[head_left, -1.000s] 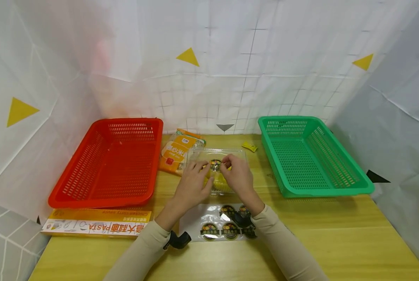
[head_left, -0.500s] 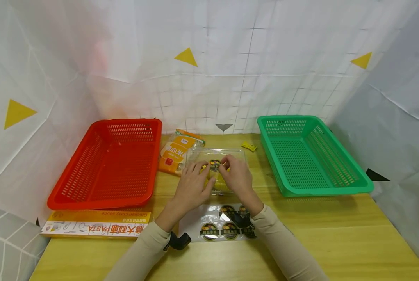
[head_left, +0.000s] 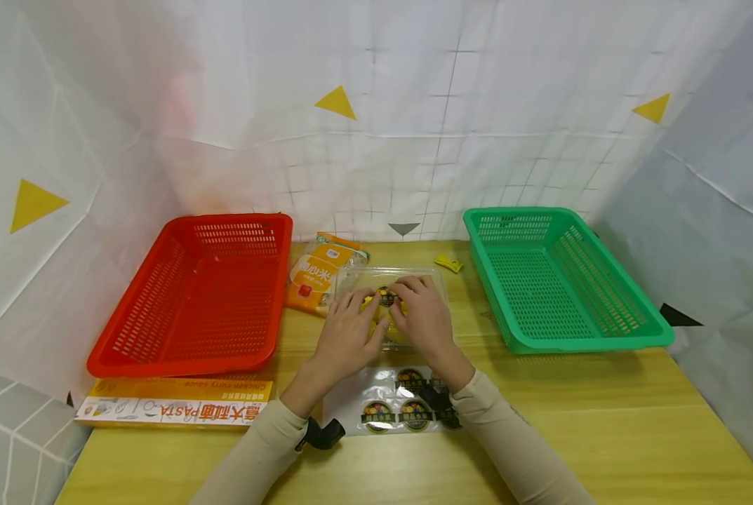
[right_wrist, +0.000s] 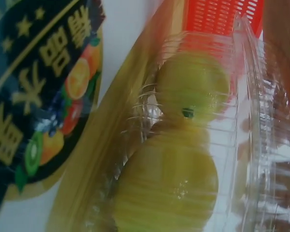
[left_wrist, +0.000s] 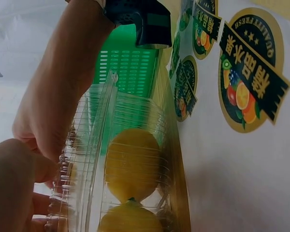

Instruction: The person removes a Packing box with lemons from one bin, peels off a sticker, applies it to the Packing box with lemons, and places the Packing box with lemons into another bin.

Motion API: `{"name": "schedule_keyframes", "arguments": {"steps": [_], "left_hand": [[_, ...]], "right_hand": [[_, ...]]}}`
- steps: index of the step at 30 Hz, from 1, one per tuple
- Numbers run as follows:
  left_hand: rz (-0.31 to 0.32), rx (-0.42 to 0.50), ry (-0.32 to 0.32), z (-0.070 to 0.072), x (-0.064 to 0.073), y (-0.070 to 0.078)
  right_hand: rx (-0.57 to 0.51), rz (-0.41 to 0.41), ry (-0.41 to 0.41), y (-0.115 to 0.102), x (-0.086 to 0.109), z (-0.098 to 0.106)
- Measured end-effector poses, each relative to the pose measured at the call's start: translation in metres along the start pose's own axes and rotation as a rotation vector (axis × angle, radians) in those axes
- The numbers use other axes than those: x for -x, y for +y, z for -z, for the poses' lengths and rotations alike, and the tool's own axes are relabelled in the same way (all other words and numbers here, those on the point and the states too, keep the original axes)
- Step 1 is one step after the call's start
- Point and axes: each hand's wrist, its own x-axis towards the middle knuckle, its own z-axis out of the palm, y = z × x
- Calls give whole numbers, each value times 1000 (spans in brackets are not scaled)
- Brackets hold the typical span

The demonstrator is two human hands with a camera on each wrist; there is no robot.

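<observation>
In the head view a clear plastic clamshell box (head_left: 408,272) lies lid shut at the middle of the table. Through its ribbed wall yellow round fruits (left_wrist: 133,164) show in the left wrist view. A round dark fruit sticker (head_left: 387,298) sits on the lid between both hands. My left hand (head_left: 347,333) rests its loosely bent fingers on the lid at the sticker's left edge. From the right, my right hand (head_left: 425,319) lays its fingertips over the sticker's upper right edge. Toward me lies a sheet of stickers (head_left: 354,393), partly under the right wrist.
A red basket (head_left: 283,287) stands left, a green basket (head_left: 492,308) right. An orange-and-clear food bag (head_left: 313,273) lies behind the left hand. A small yellow packet (head_left: 448,264) sits near the back. A pasta box (head_left: 174,408) lies before the red basket.
My right hand's fingers have gone from pinching at the sticker's right edge to lying spread over it on the lid. The left hand stays nearly in place.
</observation>
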Motion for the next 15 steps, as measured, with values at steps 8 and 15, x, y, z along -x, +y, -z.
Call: {"name": "schedule_keyframes", "arguments": {"steps": [8, 15], "left_hand": [[4, -58, -33, 0, 0, 2], [5, -84, -62, 0, 1, 0]], "right_hand": [[-5, 131, -120, 7, 1, 2], [10, 95, -197, 6, 3, 5]]}}
